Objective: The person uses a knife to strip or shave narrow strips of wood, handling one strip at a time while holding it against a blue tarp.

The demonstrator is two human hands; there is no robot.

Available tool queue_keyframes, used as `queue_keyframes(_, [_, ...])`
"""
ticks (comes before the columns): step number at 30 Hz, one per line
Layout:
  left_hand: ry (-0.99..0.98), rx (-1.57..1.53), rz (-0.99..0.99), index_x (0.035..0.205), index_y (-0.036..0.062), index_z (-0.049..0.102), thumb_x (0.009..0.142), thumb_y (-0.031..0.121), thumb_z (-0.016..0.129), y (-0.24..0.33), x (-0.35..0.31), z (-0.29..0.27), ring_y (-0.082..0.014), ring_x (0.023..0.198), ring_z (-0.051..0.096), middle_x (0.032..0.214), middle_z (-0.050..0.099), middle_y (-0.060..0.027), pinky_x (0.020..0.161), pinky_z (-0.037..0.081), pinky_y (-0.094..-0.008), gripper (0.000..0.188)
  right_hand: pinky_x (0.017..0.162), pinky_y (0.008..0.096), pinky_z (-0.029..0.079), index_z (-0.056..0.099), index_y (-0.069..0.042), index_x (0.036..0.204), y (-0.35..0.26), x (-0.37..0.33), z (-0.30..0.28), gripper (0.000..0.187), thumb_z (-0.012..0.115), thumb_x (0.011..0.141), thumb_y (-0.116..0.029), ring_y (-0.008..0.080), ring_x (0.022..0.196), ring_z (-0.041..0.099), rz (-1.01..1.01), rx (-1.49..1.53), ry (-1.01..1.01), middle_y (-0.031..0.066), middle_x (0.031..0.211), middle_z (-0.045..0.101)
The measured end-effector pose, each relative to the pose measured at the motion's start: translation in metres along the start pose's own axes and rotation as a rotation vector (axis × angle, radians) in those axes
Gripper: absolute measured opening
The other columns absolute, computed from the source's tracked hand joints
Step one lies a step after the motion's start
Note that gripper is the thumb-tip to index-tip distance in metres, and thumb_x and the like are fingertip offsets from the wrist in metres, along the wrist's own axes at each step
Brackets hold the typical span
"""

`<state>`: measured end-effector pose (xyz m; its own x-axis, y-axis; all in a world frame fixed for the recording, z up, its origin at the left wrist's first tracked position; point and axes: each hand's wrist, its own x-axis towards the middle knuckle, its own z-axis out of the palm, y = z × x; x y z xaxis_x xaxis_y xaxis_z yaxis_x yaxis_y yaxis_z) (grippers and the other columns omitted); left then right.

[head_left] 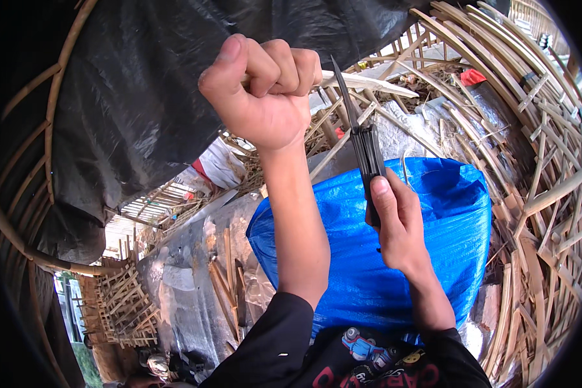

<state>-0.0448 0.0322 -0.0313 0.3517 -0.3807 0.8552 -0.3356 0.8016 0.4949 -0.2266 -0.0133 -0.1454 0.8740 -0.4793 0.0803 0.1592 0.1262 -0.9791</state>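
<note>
My left hand [265, 94] is raised in a fist, wrapped round a pale bamboo strip [378, 85] that sticks out to the right of it. My right hand [398, 223] grips a knife [368, 149] by its black handle, thumb along the handle's side. Its dark, narrow blade points up and slightly left. The blade crosses the strip just right of my left fist; whether it cuts into the wood I cannot tell. Below both hands a blue tarp [368, 271] covers my lap.
Bamboo strips [549, 213] lie piled along the right. Black plastic sheeting [142, 97] hangs at the upper left by a curved bamboo frame [50, 129]. A woven bamboo basket piece [126, 307] is at the lower left, near loose sticks [223, 284] on grey sheeting.
</note>
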Motion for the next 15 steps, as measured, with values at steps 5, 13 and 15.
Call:
queue_keyframes(5, [-0.038, 0.007, -0.008, 0.056, 0.0159, 0.022, 0.095, 0.035, 0.038, 0.007, 0.0, 0.001, -0.0121, 0.041, 0.006, 0.044, 0.017, 0.0009, 0.045, 0.013, -0.0329, 0.046, 0.05, 0.0283, 0.036, 0.051, -0.003, 0.08, -0.001, 0.004, -0.004, 0.043, 0.046, 0.107, -0.037, 0.0089, 0.054, 0.046, 0.053, -0.014, 0.033, 0.0012, 0.06, 0.049])
queue_keyframes(13, [-0.01, 0.083, 0.036, 0.057, 0.0153, 0.021, 0.094, 0.034, 0.038, 0.001, 0.0, 0.0, -0.0121, 0.043, 0.005, 0.046, 0.015, 0.001, 0.046, 0.013, -0.0326, 0.045, 0.049, 0.0296, 0.036, 0.051, -0.002, 0.08, -0.014, -0.008, -0.001, 0.043, 0.048, 0.106, -0.037, 0.0079, 0.055, 0.045, 0.064, -0.014, 0.002, 0.0015, 0.058, 0.048])
queue_keyframes(15, [0.065, 0.236, 0.107, 0.058, 0.0149, 0.02, 0.095, 0.032, 0.038, -0.001, 0.0, -0.001, -0.0118, 0.044, 0.005, 0.047, 0.013, 0.0014, 0.046, 0.013, -0.0325, 0.044, 0.049, 0.031, 0.034, 0.052, -0.001, 0.081, -0.011, -0.011, -0.001, 0.042, 0.05, 0.105, -0.035, 0.0073, 0.056, 0.044, 0.029, -0.027, -0.016, 0.0029, 0.057, 0.048])
